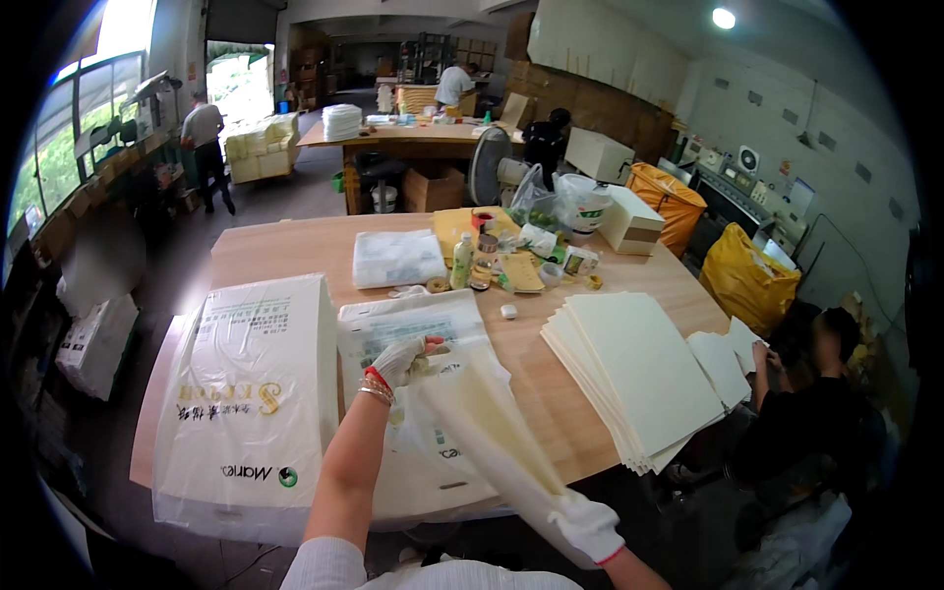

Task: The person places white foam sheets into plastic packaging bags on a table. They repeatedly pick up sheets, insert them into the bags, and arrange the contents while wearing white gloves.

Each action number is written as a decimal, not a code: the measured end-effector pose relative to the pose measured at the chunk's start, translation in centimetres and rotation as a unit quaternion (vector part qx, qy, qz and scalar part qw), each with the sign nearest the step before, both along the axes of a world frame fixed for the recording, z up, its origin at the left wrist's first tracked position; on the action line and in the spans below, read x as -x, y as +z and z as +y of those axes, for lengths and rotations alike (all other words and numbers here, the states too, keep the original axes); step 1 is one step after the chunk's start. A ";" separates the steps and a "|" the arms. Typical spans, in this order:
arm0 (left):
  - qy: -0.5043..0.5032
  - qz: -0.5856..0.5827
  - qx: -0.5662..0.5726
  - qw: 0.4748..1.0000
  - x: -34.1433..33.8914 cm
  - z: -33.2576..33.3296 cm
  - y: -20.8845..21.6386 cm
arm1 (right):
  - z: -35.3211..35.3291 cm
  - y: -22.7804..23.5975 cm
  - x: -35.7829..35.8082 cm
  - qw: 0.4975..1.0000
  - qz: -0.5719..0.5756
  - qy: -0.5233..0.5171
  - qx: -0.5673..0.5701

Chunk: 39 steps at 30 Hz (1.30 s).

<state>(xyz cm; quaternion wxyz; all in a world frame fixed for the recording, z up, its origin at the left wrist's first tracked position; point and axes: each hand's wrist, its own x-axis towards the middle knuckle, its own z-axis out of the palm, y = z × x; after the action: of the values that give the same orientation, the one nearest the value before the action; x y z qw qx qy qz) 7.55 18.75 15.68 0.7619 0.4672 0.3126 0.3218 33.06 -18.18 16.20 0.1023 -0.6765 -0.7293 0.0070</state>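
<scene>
My right hand (588, 524), in a white glove, grips the near end of a cream paper sheet or thin stack (497, 433), which is tilted and blurred by motion. The far end of the paper reaches the mouth of a clear printed plastic bag (438, 472) lying on the table. At that bag's far edge, my left hand (398, 362), gloved with bare fingertips, is closed on the plastic. Just left of it lies a tall pile of packed paper in printed bags (251, 344). On the right, a fanned stack of cream sheets (639, 379) rests on the table.
Behind the bags are a folded plastic pile (398, 258), a green-labelled bottle (461, 261), tape rolls and a white bucket (580, 204). A small white object (508, 312) lies mid-table. A seated person (811, 393) handles sheets at the right edge. Yellow sacks (749, 277) stand beyond.
</scene>
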 end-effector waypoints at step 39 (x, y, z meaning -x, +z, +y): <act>0.305 0.481 -0.180 0.802 7.7 -19.2 -14.5 | 12.9 -11.4 -6.2 0.969 0.147 -0.097 0.173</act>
<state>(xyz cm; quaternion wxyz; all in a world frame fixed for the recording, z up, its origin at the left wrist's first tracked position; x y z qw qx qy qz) -0.13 -0.49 1.21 0.2786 0.5715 0.7017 0.3216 39.26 -5.25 4.76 0.0896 -0.7431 -0.6248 0.2222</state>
